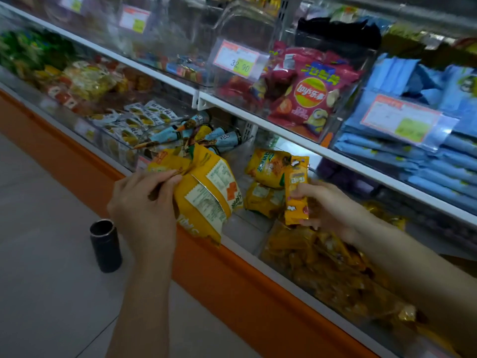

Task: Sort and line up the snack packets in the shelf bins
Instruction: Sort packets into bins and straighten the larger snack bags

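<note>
Currently, lower shelf, item by item. Left hand: thumb and fingers curled, pinching a bunch of large yellow snack packets by their gathered top edges. The bunch hangs over the front rim of the lower shelf, printed backs facing the camera. The number of packets in the bunch is hard to tell, perhaps three. Right hand: thumb and fingers pinching a narrow orange packet, held upright above the clear bin.

Clear bin, centre: two loose yellow packets, one above the other toward the back, just beside the narrow orange packet. Bin to its right: a heap of golden-orange packets, unaligned, beneath the right forearm. Bin to the left: cone-shaped snacks in pale blue wrappers, lying in several directions, just behind the held bunch. Further left: white packets with yellow print, then blurred mixed sweets.

Upper shelf: red Lay's crisp bags in a clear bin bearing a price tag reading 32.90. Blue packets are stacked flat to the right, with their own tag.

Floor: a dark cylindrical container stands upright near the orange plinth of the shelving, just left of the left forearm.
</note>
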A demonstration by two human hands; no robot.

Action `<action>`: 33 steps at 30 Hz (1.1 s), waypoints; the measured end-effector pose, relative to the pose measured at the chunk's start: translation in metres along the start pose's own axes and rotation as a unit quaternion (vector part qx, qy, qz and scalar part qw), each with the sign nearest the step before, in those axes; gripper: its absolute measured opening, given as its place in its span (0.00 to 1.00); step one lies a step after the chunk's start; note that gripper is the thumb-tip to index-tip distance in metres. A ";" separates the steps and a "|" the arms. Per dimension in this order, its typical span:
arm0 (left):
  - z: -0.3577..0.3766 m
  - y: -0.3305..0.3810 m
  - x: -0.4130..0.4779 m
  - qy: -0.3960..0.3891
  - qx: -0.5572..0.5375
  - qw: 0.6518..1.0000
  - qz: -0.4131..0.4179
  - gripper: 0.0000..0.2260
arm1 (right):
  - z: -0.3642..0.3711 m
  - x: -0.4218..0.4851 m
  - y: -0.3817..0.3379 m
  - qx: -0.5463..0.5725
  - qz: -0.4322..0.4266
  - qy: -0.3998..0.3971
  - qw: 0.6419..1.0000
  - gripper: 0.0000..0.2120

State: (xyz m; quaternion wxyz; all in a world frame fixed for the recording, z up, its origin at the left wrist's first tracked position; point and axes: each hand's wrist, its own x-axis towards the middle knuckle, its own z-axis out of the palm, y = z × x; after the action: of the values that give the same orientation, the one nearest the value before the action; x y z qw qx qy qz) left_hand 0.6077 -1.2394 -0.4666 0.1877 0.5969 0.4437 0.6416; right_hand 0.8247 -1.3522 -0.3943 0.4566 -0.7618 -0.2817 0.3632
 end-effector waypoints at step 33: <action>0.011 -0.021 0.002 0.042 -0.007 0.999 -0.001 0.06 | 0.027 0.166 -0.002 -0.521 -0.136 0.019 0.842 0.38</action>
State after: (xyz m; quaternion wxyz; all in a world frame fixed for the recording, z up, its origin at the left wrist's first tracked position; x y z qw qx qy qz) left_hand 0.6114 -1.2230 -0.4834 0.1740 0.5678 0.4476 0.6686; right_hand 0.8983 -1.2120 -0.4504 0.0425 -0.8481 -0.5216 0.0822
